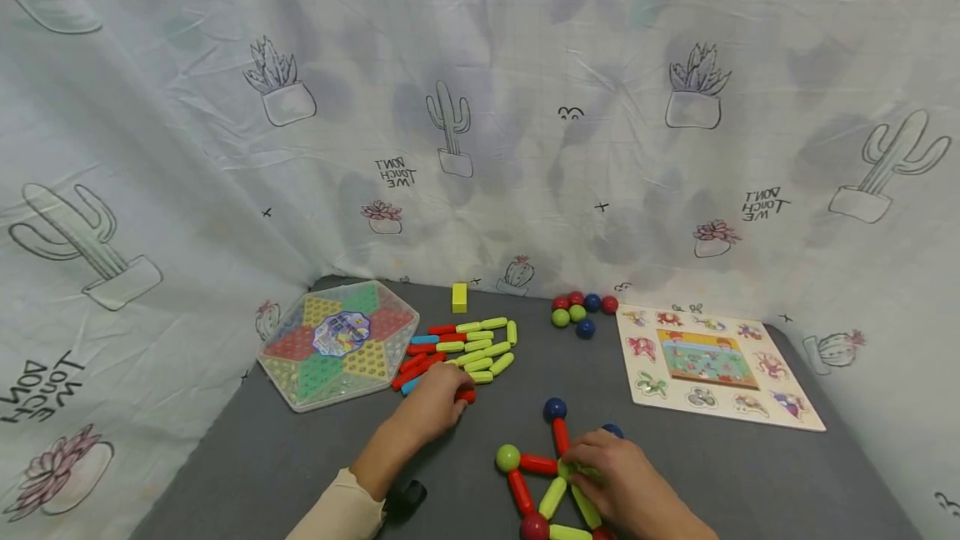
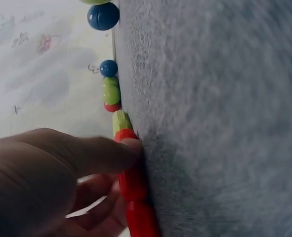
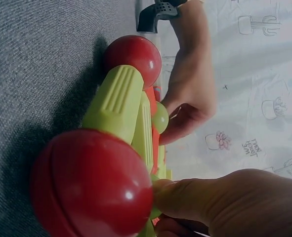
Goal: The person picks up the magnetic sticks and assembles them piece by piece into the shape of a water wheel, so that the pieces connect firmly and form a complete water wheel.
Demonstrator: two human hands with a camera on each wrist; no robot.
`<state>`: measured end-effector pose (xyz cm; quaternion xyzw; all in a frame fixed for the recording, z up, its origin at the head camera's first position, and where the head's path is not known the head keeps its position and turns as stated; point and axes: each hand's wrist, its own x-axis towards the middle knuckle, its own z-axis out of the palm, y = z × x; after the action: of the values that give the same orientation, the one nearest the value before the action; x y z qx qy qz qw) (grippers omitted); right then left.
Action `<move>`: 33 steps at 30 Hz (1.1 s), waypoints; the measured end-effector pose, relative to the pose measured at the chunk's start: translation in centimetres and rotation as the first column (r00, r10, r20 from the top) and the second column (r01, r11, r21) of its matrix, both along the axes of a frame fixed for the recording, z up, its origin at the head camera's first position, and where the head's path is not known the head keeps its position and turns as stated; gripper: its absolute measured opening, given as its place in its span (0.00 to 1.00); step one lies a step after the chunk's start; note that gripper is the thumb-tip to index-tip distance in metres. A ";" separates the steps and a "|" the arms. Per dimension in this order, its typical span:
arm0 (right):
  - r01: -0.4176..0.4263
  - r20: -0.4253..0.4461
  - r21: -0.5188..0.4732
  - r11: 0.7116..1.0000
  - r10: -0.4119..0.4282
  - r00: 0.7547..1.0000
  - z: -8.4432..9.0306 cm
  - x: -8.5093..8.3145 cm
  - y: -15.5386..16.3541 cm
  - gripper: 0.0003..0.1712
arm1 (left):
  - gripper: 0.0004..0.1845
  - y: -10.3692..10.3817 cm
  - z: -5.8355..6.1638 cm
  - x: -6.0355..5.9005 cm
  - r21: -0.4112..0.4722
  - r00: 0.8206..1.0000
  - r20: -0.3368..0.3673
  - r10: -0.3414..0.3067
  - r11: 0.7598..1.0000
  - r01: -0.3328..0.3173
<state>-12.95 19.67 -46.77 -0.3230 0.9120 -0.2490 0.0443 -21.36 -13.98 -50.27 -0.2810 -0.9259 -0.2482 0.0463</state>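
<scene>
My left hand pinches a red rod at the near edge of the pile of red, green and blue rods. In the left wrist view the thumb lies along red plastic, fingers curled behind it. My right hand grips the green middle joint of a flat ball-and-rod frame, hiding part of it. That frame has red and green rods, a blue ball, a green ball and red balls, one large in the right wrist view.
Loose red, green and blue balls lie at the back, right of a yellow block. A hexagonal board game is at the left, a wooden picture puzzle board at the right. A patterned curtain hangs behind the grey table.
</scene>
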 end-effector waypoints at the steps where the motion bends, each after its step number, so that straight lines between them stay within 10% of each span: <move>1: 0.000 -0.002 -0.002 1.000 0.000 1.000 0.0 0.0 0.0 0.09 | 0.05 -0.2 -0.9 -0.3 -0.020 1.000 -0.026 -0.016 1.000 0.016; 7: 0.000 -0.043 -0.015 1.000 0.000 0.999 0.0 0.1 -0.2 0.10 | 0.04 0.4 0.2 0.9 0.117 0.995 0.060 0.082 0.989 -0.089; 13: -0.004 -0.069 -0.026 1.000 0.002 0.998 -0.2 0.3 -0.2 0.10 | 0.12 1.3 1.2 1.8 0.365 0.947 0.197 0.255 0.877 -0.312; 19: -0.020 -0.094 -0.042 0.999 0.016 0.995 -0.3 0.3 -0.1 0.10 | 0.13 1.7 1.3 1.8 0.508 0.934 0.252 0.254 0.787 -0.351; 28: -0.022 -0.067 -0.032 0.999 0.020 0.998 -0.4 0.2 -0.1 0.10 | 0.13 1.9 1.6 2.1 0.435 0.946 0.194 0.260 0.841 -0.320; 33: -0.020 -0.055 -0.022 1.000 0.019 0.998 -0.3 0.2 0.0 0.09 | 0.11 3.6 2.3 2.9 0.491 0.926 0.365 0.091 0.827 -0.275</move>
<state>-12.79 19.64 -47.06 -0.3391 0.9068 -0.2498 0.0180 -18.44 -10.39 -48.02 -0.1207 -0.8376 -0.5328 -0.0075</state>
